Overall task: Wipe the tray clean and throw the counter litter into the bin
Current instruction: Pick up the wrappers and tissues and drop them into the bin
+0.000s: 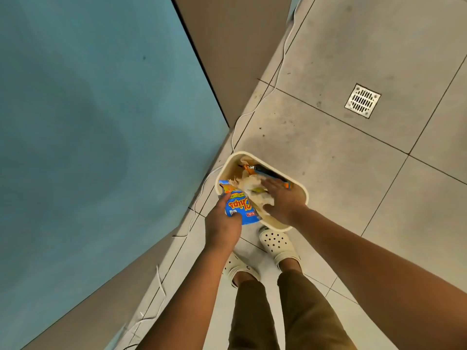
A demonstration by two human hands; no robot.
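Observation:
A cream plastic bin point(302, 189) stands on the floor tiles just ahead of my feet. My left hand point(221, 223) grips a blue chips packet point(240, 205) over the bin's near left rim. My right hand point(280, 200) sits over the bin's opening, fingers spread, resting on crumpled whitish paper point(252, 186) with the thumb curled beneath it. Deeper in the bin lie a dark wrapper with orange ends point(271, 173) and other scraps. The tray is out of view.
The blue counter top point(88, 109) fills the left, its beige side panel dropping to the floor. A white cable point(252, 112) runs along the counter's base. A metal floor drain point(362, 100) lies at the far right. My two feet in pale clogs stand behind the bin.

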